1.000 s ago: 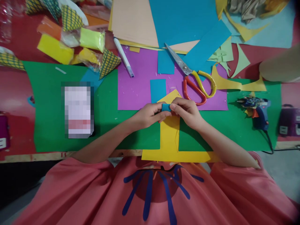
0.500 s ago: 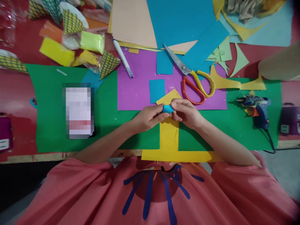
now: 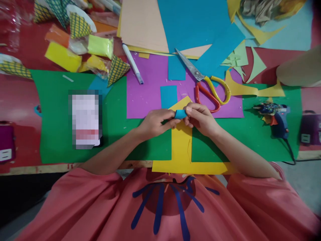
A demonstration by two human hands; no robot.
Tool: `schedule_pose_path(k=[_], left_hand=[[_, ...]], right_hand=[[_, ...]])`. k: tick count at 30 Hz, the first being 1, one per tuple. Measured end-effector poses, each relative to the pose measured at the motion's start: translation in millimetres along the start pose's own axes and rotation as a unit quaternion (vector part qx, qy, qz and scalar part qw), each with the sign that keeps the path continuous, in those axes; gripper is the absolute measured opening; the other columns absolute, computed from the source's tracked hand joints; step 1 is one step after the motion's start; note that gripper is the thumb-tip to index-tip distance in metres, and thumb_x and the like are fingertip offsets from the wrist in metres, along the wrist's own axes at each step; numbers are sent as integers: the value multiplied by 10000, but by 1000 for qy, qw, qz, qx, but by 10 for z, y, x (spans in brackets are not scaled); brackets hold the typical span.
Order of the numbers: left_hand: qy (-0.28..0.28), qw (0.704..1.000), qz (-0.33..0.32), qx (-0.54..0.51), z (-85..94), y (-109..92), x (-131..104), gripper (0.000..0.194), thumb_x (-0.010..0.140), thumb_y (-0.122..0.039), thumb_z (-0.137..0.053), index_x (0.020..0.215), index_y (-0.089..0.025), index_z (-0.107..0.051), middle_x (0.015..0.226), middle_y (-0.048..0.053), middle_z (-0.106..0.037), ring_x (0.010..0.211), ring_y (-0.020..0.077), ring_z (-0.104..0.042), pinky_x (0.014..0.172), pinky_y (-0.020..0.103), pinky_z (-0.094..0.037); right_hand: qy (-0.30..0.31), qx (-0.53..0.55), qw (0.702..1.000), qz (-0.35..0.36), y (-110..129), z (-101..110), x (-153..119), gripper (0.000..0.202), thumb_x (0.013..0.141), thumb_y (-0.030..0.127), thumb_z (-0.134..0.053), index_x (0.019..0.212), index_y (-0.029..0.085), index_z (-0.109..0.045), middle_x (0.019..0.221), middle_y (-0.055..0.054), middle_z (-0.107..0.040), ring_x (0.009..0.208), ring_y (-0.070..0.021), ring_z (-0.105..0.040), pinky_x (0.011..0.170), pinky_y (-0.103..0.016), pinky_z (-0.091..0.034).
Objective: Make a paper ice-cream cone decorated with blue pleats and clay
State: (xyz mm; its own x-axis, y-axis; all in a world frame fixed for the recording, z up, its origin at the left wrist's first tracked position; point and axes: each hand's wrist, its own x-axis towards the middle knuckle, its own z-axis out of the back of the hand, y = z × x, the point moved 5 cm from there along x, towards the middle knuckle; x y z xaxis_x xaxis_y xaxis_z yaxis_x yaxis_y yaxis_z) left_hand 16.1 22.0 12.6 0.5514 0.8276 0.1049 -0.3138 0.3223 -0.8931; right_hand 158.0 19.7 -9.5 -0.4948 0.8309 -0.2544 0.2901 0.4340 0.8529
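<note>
A small curled piece of blue paper (image 3: 180,114) is held between my two hands, above the yellow paper (image 3: 181,144). My left hand (image 3: 156,123) pinches its left end between thumb and fingers. At the other end, the fingertips of my right hand (image 3: 202,118) close on it. Just beyond my hands, a blue paper square (image 3: 168,96) lies on the purple sheet (image 3: 142,102), with another blue square (image 3: 176,68) farther back. Scissors (image 3: 200,78) with one red and one yellow handle rest partly open near my right hand.
A glue gun (image 3: 275,115) with a cord lies at the right on the green sheet (image 3: 233,140). To the left is a blurred phone (image 3: 85,120). A white pen (image 3: 132,63), clay packets (image 3: 62,56), patterned cones (image 3: 117,69) and paper scraps (image 3: 255,65) lie farther back.
The blue piece is turned slightly and shows more of its curved side between my fingers. My hands have barely moved, and the whole view has shifted a little.
</note>
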Motion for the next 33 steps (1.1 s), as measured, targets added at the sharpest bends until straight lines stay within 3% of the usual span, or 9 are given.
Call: schedule_pose_path(k=[4,8,15,19,22,24,27,29,33], left_hand=[[-13,1000,9,-21,27,14,0,439,898,-574,-555,671,-210,-648,667,28,-716,574,121,-621,579,238,-467],[5,1000,-27,2,11,-9,-13,361,925,-481,-553,732,-211,-696,729,38,-751,627,128,-662,611,231,-487],[-69,977,-116,166,104,119,-41,350,985,-403,-434,968,-236,-740,851,38,-771,786,153,-708,738,259,-512],[-61,967,-152,195,122,132,-43,271,989,-344,-470,1047,-248,-716,1003,36,-768,941,160,-714,840,281,-517],[-99,956,-168,218,165,96,-26,261,998,-287,-454,1149,-271,-666,1044,12,-755,965,141,-704,857,290,-533],[-147,951,-141,231,251,144,2,295,985,-265,-465,1240,-289,-611,1154,16,-720,1075,153,-672,930,325,-536],[-232,937,-23,259,461,399,32,394,931,-295,-560,1323,-324,-543,1424,29,-550,1374,234,-473,1133,453,-425],[-265,923,27,276,575,574,30,447,887,-301,-624,1324,-333,-533,1479,23,-487,1452,266,-367,1185,497,-361],[-218,930,42,293,584,684,64,259,877,-266,-609,1133,-292,-641,1344,45,-604,1295,277,-538,1103,479,-441]], right_hand=[[1,6,1000,20,26,15,4,393,796,505,-731,662,166,-584,559,49,-607,442,-31,-505,401,-144,-341],[14,45,999,13,40,4,9,385,778,466,-759,638,157,-577,551,37,-631,411,-36,-519,387,-144,-356],[58,22,998,-16,45,-31,5,399,833,470,-685,633,145,-571,565,4,-650,417,-62,-552,349,-150,-381],[29,17,998,-57,24,-42,13,376,773,461,-743,662,149,-564,568,15,-654,404,-66,-560,351,-157,-423],[2,-2,997,-74,13,-29,19,336,716,393,-802,709,150,-570,555,27,-660,401,-64,-569,363,-150,-447],[-14,-10,998,-61,26,-5,23,315,714,365,-802,718,152,-570,552,30,-666,404,-64,-579,369,-145,-457],[-26,-8,999,-39,46,26,24,275,734,337,-781,719,156,-575,566,36,-673,413,-62,-594,389,-143,-484],[-28,-2,999,-32,54,35,24,253,739,320,-772,717,160,-577,570,42,-674,410,-61,-596,392,-143,-492],[-40,2,999,-22,61,50,28,256,729,317,-780,711,166,-575,574,44,-678,412,-64,-603,384,-140,-490]])
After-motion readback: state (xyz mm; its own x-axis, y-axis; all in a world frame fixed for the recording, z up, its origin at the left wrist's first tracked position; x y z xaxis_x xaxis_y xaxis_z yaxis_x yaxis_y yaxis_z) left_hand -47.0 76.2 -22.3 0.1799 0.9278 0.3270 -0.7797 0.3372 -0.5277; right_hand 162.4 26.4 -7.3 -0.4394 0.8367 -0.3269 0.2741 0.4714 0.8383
